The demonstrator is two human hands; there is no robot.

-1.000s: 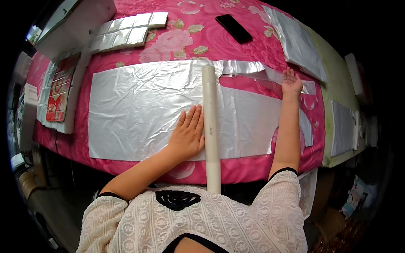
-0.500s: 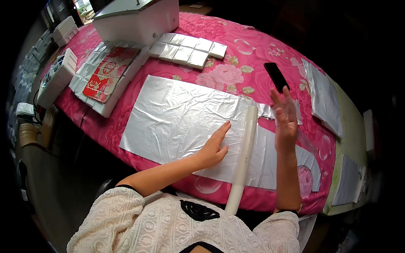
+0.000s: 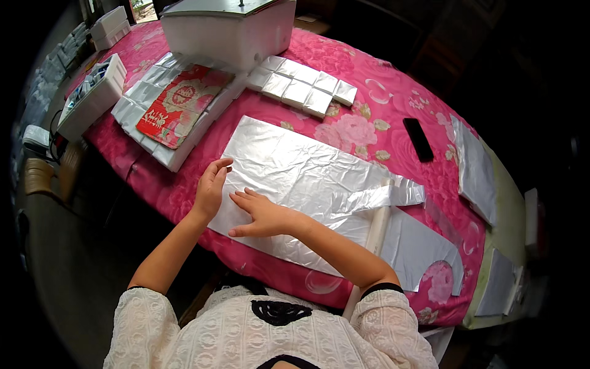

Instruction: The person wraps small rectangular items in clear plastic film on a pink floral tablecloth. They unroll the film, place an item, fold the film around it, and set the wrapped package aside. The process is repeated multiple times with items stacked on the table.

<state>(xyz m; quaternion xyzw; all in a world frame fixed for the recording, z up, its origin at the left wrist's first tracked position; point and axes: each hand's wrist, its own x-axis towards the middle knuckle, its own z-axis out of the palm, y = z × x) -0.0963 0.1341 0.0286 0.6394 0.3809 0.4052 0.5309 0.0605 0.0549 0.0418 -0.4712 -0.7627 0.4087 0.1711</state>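
A stack of silver plastic sheets (image 3: pixel 289 166) lies wrinkled before me, with a curved cut-out at its right end. My left hand (image 3: pixel 211 192) is at the left edge of the sheets, fingers loosely bent and apart, holding nothing that I can see. Over the sheets near that edge is my right hand (image 3: pixel 263 214), open and palm down with fingers spread; whether it presses on them I cannot tell. A white tube (image 3: pixel 378 229) lies across the right part of the sheets, partly hidden by my right arm. A loose silver strip (image 3: pixel 393 195) folds over the tube's far end.
Several silver packets (image 3: pixel 301 86) sit beyond the sheets, beside a white foam box (image 3: pixel 227 37). A red printed packet (image 3: pixel 181 104) rests on a silver stack to the left. Rightward are a black phone (image 3: pixel 418 139) and another silver stack (image 3: pixel 474 172). A pink floral cloth (image 3: pixel 344 52) covers the table.
My right hand has come down from the right side and swept left across the sheets. My left hand has moved to their left edge. The silver strip now lies over the tube.
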